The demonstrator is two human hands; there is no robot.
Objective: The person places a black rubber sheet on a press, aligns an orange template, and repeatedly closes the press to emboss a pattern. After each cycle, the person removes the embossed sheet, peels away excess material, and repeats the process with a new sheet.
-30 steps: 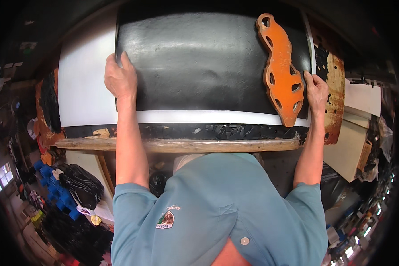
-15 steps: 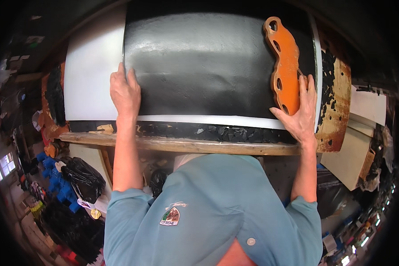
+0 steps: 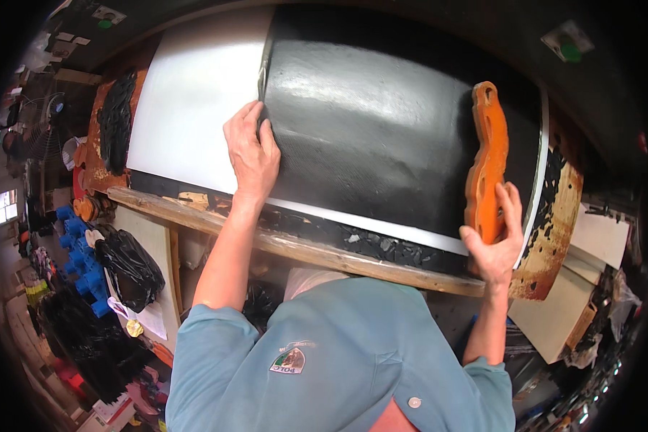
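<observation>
A black sheet (image 3: 353,122), smooth and slightly glossy, lies over a white board (image 3: 194,93). My left hand (image 3: 252,155) is at the sheet's left edge, its fingers and thumb closed on that edge. Toward the right side of the sheet stands an orange cutting die (image 3: 491,155), long and wavy-sided with oval holes, tilted so that its side wall shows. My right hand (image 3: 498,245) grips the near end of the die, thumb on the left and fingers on the right. Part of that end is hidden by the hand.
A wooden rail (image 3: 317,252) runs along the table's near edge, with black scraps (image 3: 389,248) behind it. Rusty metal (image 3: 558,216) with more scraps borders the right. Dark machinery overhangs the far side. At lower left are a black plastic bag (image 3: 129,266) and blue objects (image 3: 83,266).
My view has turned slightly. My right hand has tilted the orange die up from lying flat. The black sheet's left edge and my left hand have shifted right over the white board.
</observation>
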